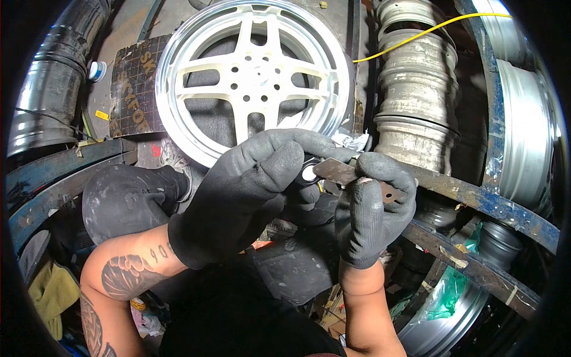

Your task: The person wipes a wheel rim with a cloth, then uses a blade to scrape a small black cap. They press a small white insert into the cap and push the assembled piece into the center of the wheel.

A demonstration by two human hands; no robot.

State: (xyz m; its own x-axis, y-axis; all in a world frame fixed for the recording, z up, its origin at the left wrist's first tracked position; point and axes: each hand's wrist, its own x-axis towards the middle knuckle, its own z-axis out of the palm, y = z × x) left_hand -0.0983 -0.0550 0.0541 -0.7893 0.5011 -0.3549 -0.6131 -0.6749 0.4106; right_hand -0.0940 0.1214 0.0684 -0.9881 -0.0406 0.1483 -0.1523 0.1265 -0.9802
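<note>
My left hand [253, 178], in a dark grey work glove, is closed around a small black round piece with a bright white end [308, 173]. Its kind does not show. A flat, brownish metal blade [336, 171] with an angled tip and a small hole is pinched between the thumb and fingers of my right hand [372, 208], gloved alike. The blade's tip comes right up to the white end. Just beyond both hands lies a cream-white wheel rim [257, 113] with a polished silver lip, its lower edge partly hidden by my left glove.
Stacked dull metal rims [416, 89] stand at the right, crossed by a yellow cable [431, 30]. A blue metal frame [476, 205] runs along the right side, with a silver rim [526, 137] behind it. Printed brown cardboard [135, 89] lies beside the white rim. Polished cylinders [50, 89] stand left.
</note>
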